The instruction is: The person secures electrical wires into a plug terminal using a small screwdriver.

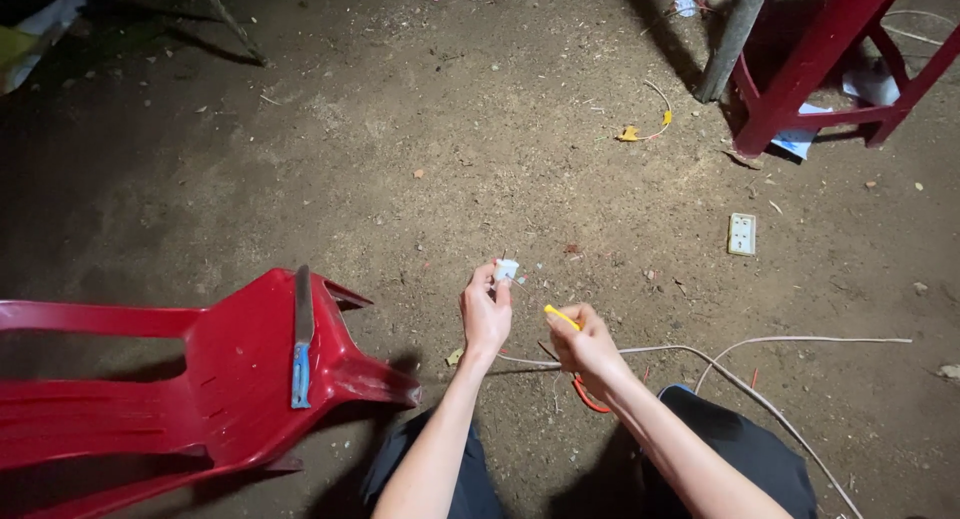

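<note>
Down near the middle of the dirt ground (420,129), both hands are busy. The left hand (486,317) is raised with its fingertips pinched round a small white plug-like fitting (507,270), holding it just above the soil. Just to the right of it, the right hand (583,341) is clenched round a yellow-handled tool (561,316), whose yellow end pokes out toward the left hand; the working tip is hidden, so what kind of tool it is, I cannot tell. The two hands are close but not touching.

Under the right wrist lies an orange loop (588,398), and a pale cable (760,341) trails off to the right and near along the ground.

Over on the left, a red plastic chair (230,379) lies tipped on its side, and resting across it is a long blade with a blue handle (302,339). Nothing sits in its seat that I can see.

Further right, a white wall socket (741,233) lies flat in the dirt, well apart from the hands. At the far right stands a red stool (820,59) beside a grey post (735,34), with scraps of yellow wire (645,129) in front of them.
</note>
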